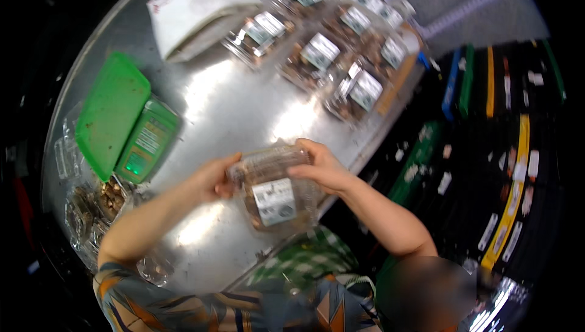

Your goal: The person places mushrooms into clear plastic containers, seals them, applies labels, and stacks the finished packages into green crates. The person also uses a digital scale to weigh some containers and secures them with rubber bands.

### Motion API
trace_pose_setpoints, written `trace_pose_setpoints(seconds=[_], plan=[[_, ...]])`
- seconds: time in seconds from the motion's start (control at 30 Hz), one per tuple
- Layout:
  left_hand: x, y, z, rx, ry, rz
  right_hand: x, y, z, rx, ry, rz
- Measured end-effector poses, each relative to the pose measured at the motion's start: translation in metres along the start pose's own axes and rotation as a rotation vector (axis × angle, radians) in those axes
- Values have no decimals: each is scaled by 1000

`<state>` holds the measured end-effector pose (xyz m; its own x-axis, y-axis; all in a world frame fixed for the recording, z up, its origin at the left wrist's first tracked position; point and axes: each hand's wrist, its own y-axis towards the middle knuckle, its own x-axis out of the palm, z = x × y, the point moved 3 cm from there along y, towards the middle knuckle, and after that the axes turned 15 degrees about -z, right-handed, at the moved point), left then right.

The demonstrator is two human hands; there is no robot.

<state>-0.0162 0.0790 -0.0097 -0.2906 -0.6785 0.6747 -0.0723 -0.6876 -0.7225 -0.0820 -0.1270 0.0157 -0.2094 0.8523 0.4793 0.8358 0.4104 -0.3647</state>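
Between my hands is a clear plastic clamshell box (279,190) with brown contents and a printed label on its lid. My left hand (219,176) grips its left end, and my right hand (320,165) holds the upper right corner, thumb on top. Both hands are over the steel table (215,126) near its front edge. To the left stands a green digital scale (148,142) with a lit display and a green tray (113,112). Beyond my hands, several labelled clamshell boxes (315,55) with similar brown contents lie grouped on the table.
A white paper sack (201,7) lies at the far side. Clear empty-looking packs (68,158) and an open pack of small brown pieces (112,199) lie at the left. Dark stacked crates (466,163) with coloured strips stand right of the table.
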Motion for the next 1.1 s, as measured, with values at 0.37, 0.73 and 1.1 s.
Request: trace_pose_setpoints(seconds=[0.37, 0.73, 1.1], plan=[[155, 8, -126, -82, 38, -233, 26, -249, 35, -351, 344, 419], [351, 15, -220, -413, 492, -452, 93, -487, 124, -915, 430, 902], [399, 103, -356, -844, 792, -470, 188, -594, 217, -1053, 423, 1270]])
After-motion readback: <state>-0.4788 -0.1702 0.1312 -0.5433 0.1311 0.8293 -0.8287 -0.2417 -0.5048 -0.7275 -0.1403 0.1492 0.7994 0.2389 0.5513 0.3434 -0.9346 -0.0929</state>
